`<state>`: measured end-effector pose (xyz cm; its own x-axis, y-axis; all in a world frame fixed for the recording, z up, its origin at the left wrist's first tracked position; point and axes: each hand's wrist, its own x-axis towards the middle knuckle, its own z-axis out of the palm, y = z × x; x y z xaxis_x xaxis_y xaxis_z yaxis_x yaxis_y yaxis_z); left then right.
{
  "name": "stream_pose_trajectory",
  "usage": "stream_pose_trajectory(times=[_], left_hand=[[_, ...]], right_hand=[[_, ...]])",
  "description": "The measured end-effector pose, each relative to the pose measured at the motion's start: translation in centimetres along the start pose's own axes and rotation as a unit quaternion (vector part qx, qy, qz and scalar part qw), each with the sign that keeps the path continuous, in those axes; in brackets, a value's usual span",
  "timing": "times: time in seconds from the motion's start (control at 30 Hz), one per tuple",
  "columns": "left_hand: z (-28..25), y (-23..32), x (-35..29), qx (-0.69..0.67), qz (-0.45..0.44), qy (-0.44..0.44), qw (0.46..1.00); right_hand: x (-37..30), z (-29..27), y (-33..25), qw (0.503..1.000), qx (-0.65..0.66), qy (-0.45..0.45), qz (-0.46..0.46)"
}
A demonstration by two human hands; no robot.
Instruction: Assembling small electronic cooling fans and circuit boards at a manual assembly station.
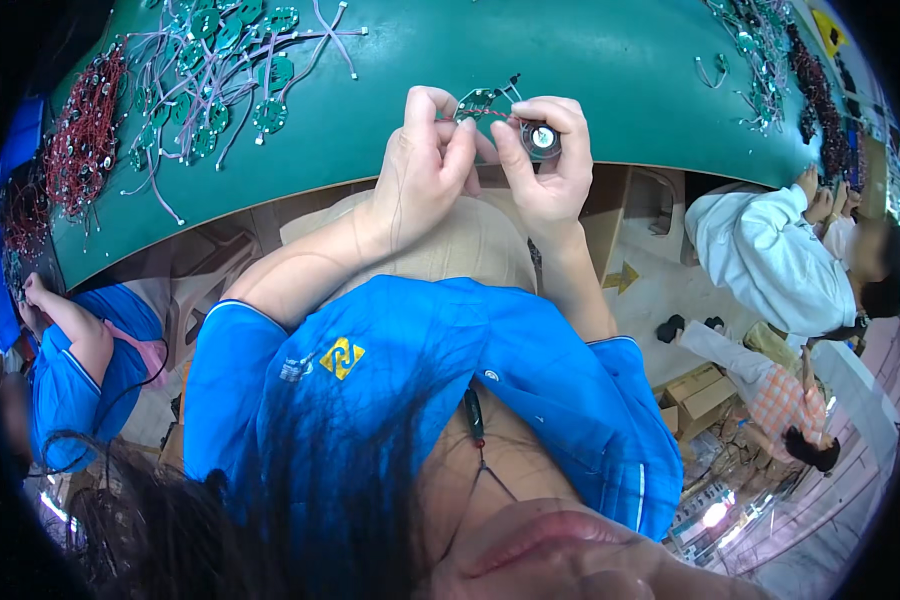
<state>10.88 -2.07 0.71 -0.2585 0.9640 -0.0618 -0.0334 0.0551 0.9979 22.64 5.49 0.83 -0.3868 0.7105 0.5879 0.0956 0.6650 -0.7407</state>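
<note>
Over the front edge of the green table, my left hand pinches a small green circuit board between thumb and fingers. My right hand is closed around a small round black speaker with a pale centre. Thin red wires run between the board and the speaker. A short cable with a dark end sticks out from the board, above the speaker. My fingers partly cover the board, and the two hands are close together.
Several round green boards with pale cables lie at the table's left, beside a heap of red-wired round parts. More boards and red wires lie at the right. People sit at left and right.
</note>
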Motion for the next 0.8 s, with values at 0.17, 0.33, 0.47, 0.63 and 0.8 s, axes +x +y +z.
stream_pose_trajectory(times=[0.17, 0.33, 0.47, 0.63, 0.8], left_hand=[[0.0, 0.0, 0.1, -0.016, -0.024, -0.004, 1.0], [-0.3, 0.1, 0.2, 0.013, -0.019, -0.007, 1.0], [-0.2, 0.0, 0.1, -0.043, -0.033, -0.004, 0.999], [-0.3, 0.2, 0.2, 0.01, -0.012, -0.029, 0.999], [-0.3, 0.1, 0.2, 0.023, -0.014, -0.019, 0.999]], right_hand=[[-0.3, -0.1, -0.7, 0.995, 0.067, 0.009, 0.078], [0.1, -1.1, -0.6, 0.994, 0.035, -0.077, 0.07], [0.4, -1.6, -0.6, 0.975, 0.096, -0.108, 0.166], [0.8, -1.3, -0.2, 0.985, 0.074, -0.117, 0.103], [1.2, -1.9, -0.3, 0.979, 0.075, -0.153, 0.116]])
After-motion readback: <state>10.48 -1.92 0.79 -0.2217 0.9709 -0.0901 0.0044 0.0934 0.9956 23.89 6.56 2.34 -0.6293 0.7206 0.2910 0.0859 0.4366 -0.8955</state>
